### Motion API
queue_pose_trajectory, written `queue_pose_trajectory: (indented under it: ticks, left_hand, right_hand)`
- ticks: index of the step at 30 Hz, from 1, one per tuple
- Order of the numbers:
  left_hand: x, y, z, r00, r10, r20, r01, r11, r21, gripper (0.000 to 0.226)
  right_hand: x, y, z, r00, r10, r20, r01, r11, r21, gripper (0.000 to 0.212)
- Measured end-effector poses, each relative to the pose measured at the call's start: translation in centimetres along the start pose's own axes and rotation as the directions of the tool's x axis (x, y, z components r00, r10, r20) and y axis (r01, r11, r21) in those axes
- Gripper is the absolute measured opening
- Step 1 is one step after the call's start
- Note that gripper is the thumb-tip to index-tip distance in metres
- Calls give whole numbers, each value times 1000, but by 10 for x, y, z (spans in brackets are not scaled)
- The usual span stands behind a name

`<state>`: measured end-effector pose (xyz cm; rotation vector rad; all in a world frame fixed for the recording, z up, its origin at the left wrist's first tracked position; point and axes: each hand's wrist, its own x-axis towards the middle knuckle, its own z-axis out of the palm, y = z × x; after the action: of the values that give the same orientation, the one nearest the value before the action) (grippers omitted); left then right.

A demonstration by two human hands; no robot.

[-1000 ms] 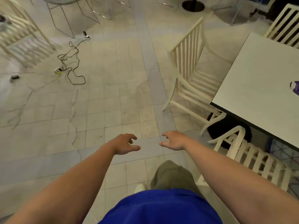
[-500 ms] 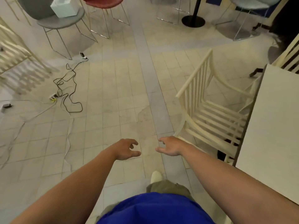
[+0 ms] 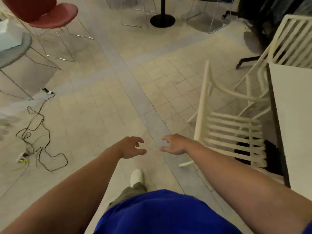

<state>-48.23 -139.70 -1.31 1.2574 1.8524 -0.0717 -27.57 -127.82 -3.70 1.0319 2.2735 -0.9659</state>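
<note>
Just right of the right hand stands the chair, the left hand farther off; both hands' fingers loosely curled, empty.

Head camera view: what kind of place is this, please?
Probably a café or canteen seating area. A cream slatted chair stands at a white table. A red chair and a black pole on a round base stand farther off, all on a tiled floor.
</note>
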Motion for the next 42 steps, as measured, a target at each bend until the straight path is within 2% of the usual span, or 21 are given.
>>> queue_pose_trajectory:
  ticks: [5,10,16,20,22,26,29,34,36,38,42]
  left_hand:
    - [70,-3,-102,991,114,73,-126,974,188,60]
    - [137,54,-168,939,291,186,-335,897,288,58]
    - [225,151,-198,827,440,351,-555,741,378,59]
    - [263,209,-206,736,482,476,-668,629,397,61]
    - [285,243,-214,698,489,524,-712,556,429,62]
    - [315,289,-220,596,575,560,-802,393,449,67]
    - [335,313,-212,488,587,647,-858,183,480,68]
    - [384,351,-191,312,489,815,-882,-170,439,72]
    - [403,365,-185,296,401,867,-849,-305,431,72]
    - [418,373,-183,309,301,902,-823,-391,412,71]
    - [440,382,-182,267,230,936,-810,-472,347,58]
  right_hand:
    - [38,-17,-53,985,112,-134,-89,982,168,77]
    - [53,-3,-93,928,298,-226,-203,909,365,79]
    - [69,40,-128,795,494,-353,-257,801,541,70]
    - [70,67,-148,641,621,-452,-229,716,660,65]
    - [73,83,-158,587,689,-425,-265,660,703,67]
    - [76,99,-164,543,766,-344,-303,561,770,73]
    - [76,100,-157,493,830,-260,-349,463,815,75]
    - [81,94,-131,366,931,-20,-439,191,878,77]
    - [82,86,-122,297,952,76,-473,78,877,72]
    - [85,72,-116,248,952,178,-510,-28,859,64]
    - [97,55,-115,116,956,270,-571,-158,806,53]
